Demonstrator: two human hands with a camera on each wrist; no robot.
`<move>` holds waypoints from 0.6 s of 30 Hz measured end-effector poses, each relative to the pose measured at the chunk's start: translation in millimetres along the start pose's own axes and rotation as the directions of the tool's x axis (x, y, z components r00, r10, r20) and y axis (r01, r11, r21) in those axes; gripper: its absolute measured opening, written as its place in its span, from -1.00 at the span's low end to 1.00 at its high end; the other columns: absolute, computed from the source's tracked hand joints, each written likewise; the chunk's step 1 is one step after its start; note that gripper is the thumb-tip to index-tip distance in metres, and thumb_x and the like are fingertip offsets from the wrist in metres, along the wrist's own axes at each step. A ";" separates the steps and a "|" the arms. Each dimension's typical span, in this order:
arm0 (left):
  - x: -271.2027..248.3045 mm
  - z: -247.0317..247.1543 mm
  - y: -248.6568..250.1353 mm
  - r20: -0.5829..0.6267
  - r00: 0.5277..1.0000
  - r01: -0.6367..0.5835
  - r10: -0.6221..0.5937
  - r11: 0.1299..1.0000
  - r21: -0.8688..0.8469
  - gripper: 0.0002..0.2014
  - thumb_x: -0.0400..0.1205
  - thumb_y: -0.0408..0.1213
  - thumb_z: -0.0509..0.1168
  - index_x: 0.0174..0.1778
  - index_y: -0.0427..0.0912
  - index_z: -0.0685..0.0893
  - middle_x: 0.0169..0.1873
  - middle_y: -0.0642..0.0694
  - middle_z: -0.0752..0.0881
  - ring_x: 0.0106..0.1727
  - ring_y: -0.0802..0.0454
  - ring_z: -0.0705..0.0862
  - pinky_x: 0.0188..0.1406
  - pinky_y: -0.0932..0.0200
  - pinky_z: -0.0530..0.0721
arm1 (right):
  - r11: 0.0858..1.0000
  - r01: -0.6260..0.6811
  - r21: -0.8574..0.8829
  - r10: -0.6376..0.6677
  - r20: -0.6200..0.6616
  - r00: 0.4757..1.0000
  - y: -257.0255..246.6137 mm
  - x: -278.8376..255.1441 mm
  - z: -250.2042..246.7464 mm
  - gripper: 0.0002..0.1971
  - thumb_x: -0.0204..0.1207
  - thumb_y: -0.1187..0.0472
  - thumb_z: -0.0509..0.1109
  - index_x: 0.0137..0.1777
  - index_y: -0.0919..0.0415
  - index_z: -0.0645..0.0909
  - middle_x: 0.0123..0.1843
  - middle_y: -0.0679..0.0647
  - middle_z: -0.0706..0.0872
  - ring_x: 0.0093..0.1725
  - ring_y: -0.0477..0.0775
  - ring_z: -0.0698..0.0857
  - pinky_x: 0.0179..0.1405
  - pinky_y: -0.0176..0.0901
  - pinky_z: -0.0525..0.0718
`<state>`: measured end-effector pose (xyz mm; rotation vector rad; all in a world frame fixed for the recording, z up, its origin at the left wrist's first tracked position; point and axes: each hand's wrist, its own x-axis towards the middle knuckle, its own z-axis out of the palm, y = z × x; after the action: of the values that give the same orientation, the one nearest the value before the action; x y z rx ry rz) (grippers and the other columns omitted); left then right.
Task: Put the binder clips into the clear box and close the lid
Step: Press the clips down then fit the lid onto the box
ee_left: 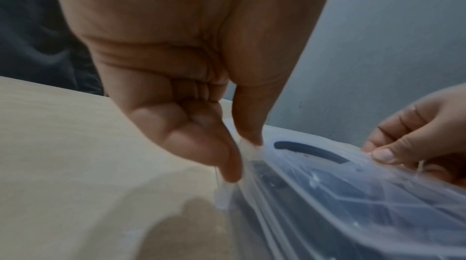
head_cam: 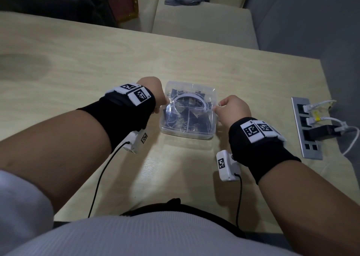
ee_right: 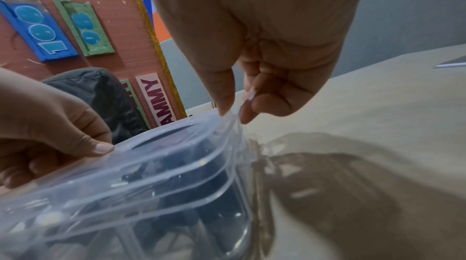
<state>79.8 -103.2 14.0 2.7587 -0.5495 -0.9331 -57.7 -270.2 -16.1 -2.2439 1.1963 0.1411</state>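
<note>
A clear plastic box [head_cam: 204,133] sits on the table in front of me, with several dark binder clips [head_cam: 192,117] inside. Its clear lid [head_cam: 190,92] with a white ring lies over the top. My left hand [head_cam: 162,102] pinches the lid's left edge between thumb and forefinger [ee_left: 232,166]. On the other side my right hand [head_cam: 219,107] pinches the right edge [ee_right: 232,117]. The lid [ee_right: 161,156] sits above the box rim with a gap along the near side, and the clips [ee_right: 201,190] show through the wall.
A light wood table [head_cam: 97,64] holds the box. A metal socket strip [head_cam: 305,127] with white and black plugs and cables lies at the right edge. Cream seat cushions [head_cam: 202,15] stand beyond the far edge. Wrist camera cables trail toward my body.
</note>
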 end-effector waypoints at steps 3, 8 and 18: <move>1.8 1.5 0.5 -0.013 1.000 0.003 -0.002 1.000 0.024 -0.66 0.59 -0.19 0.34 -0.46 -0.27 0.79 -0.33 -0.20 0.86 -0.41 -0.09 0.75 -0.10 0.12 0.76 | 0.998 0.010 -0.069 -0.010 -0.003 1.000 -3.2 0.9 -0.9 -0.74 0.56 0.08 0.38 0.13 0.23 0.61 0.06 0.17 0.74 0.06 0.25 0.68 -0.16 -0.13 0.44; 3.0 2.9 0.4 -0.029 1.000 -0.006 0.007 0.999 0.040 -0.69 0.57 -0.22 0.36 -0.47 -0.25 0.77 -0.31 -0.21 0.87 -0.39 -0.10 0.74 -0.17 0.15 0.71 | 0.993 0.011 -0.114 -0.012 -0.010 1.000 -5.2 0.8 0.0 -0.75 0.58 0.10 0.36 0.13 0.25 0.59 0.04 0.18 0.73 -0.03 0.24 0.64 -0.19 -0.12 0.43; 7.0 6.0 7.2 -0.080 0.997 -0.013 0.022 0.994 0.110 -0.80 0.56 -0.32 0.37 -0.37 -0.27 0.78 -0.31 -0.17 0.84 -0.29 -0.09 0.81 -0.14 0.11 0.73 | 0.971 0.015 -0.238 -0.018 -0.010 1.000 -15.2 4.6 0.0 -0.82 0.59 0.22 0.31 0.11 0.30 0.61 0.07 0.23 0.74 -0.02 0.28 0.66 -0.21 -0.12 0.46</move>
<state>79.1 -112.8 7.4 2.8695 -0.6279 -0.8052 -43.0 -267.2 -10.9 -2.4634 1.2226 0.2783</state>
